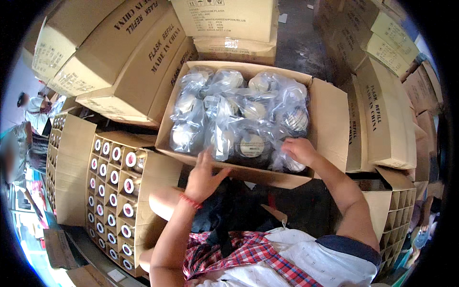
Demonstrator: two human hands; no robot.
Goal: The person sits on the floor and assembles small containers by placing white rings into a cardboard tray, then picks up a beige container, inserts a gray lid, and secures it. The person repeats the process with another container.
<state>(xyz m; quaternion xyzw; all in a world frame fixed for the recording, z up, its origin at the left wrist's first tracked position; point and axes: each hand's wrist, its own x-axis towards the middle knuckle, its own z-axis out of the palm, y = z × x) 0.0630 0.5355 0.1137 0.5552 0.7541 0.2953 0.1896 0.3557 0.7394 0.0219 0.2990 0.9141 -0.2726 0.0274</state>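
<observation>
In front of me an open cardboard box [330, 126] holds several round-topped items, most wrapped in clear plastic bags [222, 126]. One item near the front edge shows a pale round top [251, 145] with its plastic pushed away. My right hand [297, 150] is at the front right corner, fingers pinched on the clear plastic bag [279, 160] around another item there. Over the box's near edge hovers my left hand [204, 178], fingers spread and holding nothing. A red bracelet [191, 201] circles that wrist.
Large closed cartons [119, 57] are stacked at the far left, with another stack [382, 115] at right. Beside my left knee stands a divided box [143, 210] of flask refills. A box with cardboard dividers [399, 210] is at right. A person [24, 148] is at far left.
</observation>
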